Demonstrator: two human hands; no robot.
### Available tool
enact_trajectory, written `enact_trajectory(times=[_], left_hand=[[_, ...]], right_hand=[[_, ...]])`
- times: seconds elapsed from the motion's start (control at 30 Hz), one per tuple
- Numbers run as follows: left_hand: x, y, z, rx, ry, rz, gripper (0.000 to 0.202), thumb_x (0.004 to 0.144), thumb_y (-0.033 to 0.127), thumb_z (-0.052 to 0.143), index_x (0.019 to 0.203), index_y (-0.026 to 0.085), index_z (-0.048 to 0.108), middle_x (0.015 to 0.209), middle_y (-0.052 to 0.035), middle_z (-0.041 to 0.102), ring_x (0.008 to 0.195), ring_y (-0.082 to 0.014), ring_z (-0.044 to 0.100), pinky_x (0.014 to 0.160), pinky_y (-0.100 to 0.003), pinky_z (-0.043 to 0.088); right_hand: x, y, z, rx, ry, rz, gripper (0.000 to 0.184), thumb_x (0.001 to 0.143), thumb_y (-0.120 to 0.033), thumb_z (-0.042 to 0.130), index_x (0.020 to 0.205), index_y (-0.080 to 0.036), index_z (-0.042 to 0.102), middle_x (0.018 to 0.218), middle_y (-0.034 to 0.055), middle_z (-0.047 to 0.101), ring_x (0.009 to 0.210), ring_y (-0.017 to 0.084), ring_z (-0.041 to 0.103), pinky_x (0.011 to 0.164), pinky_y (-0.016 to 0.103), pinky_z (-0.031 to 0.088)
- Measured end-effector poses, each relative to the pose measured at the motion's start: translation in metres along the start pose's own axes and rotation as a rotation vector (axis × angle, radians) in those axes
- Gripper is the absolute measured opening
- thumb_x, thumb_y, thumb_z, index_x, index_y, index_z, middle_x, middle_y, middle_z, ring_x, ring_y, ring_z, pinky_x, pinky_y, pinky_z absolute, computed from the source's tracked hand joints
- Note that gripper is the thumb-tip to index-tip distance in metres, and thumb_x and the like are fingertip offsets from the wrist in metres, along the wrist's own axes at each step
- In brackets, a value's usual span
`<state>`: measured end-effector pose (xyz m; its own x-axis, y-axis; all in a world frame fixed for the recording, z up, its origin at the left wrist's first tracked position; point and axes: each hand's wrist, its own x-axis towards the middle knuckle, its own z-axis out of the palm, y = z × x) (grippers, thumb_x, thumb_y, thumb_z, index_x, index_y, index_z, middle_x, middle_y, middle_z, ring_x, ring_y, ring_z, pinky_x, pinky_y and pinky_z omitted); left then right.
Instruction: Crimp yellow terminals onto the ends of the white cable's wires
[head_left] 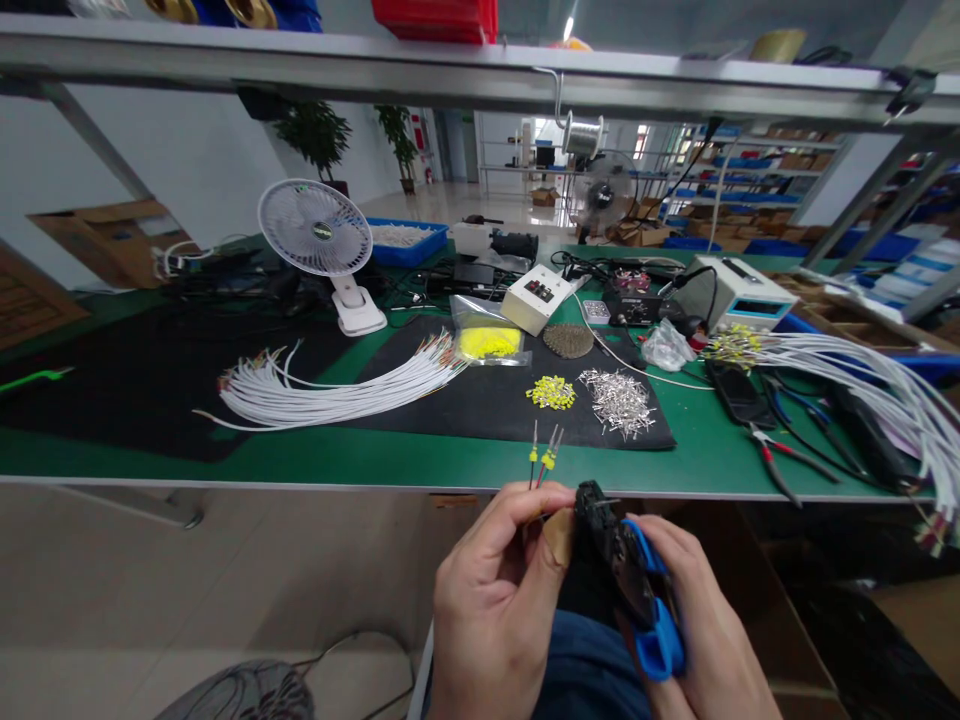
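Note:
My left hand [495, 600] is closed in a pinch, a tan covering on its thumb. Several thin wires [538, 474] stick up from its fingers, tipped with yellow-collared metal terminals [548, 458]. Wrapped round the blue handles of a crimping tool [641, 580] is my right hand [705, 620]. The tool's black jaws are beside the left thumb and fingertips, and a thin metal pin shows at them. Whether a wire sits inside the jaws is hidden. Beyond the hands, on a black mat, lie a pile of yellow terminals [551, 392] and a pile of bare metal terminals [619, 402].
White cable bundles lie left [337, 400] and right [862, 365]. Behind the piles are a bag of yellow pieces [491, 340] and a white switch box [535, 298]. Red-handled pliers [776, 465] rest near the right edge. A white fan [319, 230] stands left; a shelf beam [450, 80] crosses above.

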<state>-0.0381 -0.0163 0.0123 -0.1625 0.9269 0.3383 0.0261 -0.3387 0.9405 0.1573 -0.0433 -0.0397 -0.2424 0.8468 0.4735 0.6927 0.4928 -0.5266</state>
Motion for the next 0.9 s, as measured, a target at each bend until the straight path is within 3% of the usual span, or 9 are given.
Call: enact_trajectory(times=[0.23, 0.43, 0.53, 0.73, 0.9], left_hand=[[-0.005, -0.004, 0.0, -0.05, 0.021, 0.004, 0.013, 0.096, 0.017, 0.074, 0.101, 0.028, 0.08, 0.102, 0.0017, 0.078, 0.096, -0.0111, 0.074, 0.087, -0.013, 0.058], [-0.006, -0.005, 0.0, -0.048, 0.041, 0.026, 0.012, 0.096, 0.016, 0.074, 0.1, 0.026, 0.08, 0.104, -0.0009, 0.078, 0.096, -0.0144, 0.075, 0.087, -0.017, 0.06], [-0.007, -0.004, 0.001, -0.02, 0.038, 0.037, 0.014, 0.095, 0.016, 0.074, 0.1, 0.027, 0.08, 0.104, -0.0001, 0.079, 0.096, -0.0142, 0.075, 0.086, -0.017, 0.06], [-0.007, -0.004, -0.001, 0.047, 0.054, 0.081, 0.015, 0.093, 0.015, 0.076, 0.099, 0.027, 0.081, 0.104, -0.0006, 0.08, 0.095, -0.0151, 0.077, 0.085, -0.017, 0.061], [-0.009, -0.003, -0.002, 0.051, 0.049, 0.091, 0.016, 0.094, 0.014, 0.075, 0.1, 0.028, 0.081, 0.103, 0.0007, 0.08, 0.094, -0.014, 0.077, 0.086, -0.016, 0.06]], right_hand=[[-0.001, 0.002, 0.001, 0.042, -0.019, 0.075, 0.085, 0.071, -0.01, 0.05, 0.154, -0.025, 0.042, 0.139, 0.0115, 0.057, 0.126, 0.031, 0.059, 0.1, 0.044, 0.055], [0.0, 0.008, 0.001, 0.081, -0.007, 0.062, 0.092, 0.06, -0.01, 0.051, 0.152, -0.021, 0.046, 0.136, 0.0129, 0.057, 0.123, 0.033, 0.058, 0.1, 0.047, 0.054], [0.0, 0.011, 0.003, 0.068, -0.004, 0.051, 0.088, 0.063, -0.009, 0.053, 0.15, -0.018, 0.045, 0.136, 0.0143, 0.058, 0.123, 0.033, 0.059, 0.1, 0.047, 0.053], [0.0, 0.012, 0.005, 0.03, 0.041, 0.023, 0.063, 0.074, -0.012, 0.056, 0.137, -0.019, 0.052, 0.123, 0.0138, 0.064, 0.109, 0.031, 0.067, 0.09, 0.045, 0.058], [0.004, 0.01, 0.003, -0.03, 0.058, -0.017, 0.054, 0.085, -0.017, 0.056, 0.139, -0.017, 0.052, 0.127, 0.0154, 0.065, 0.115, 0.031, 0.068, 0.094, 0.045, 0.058]])
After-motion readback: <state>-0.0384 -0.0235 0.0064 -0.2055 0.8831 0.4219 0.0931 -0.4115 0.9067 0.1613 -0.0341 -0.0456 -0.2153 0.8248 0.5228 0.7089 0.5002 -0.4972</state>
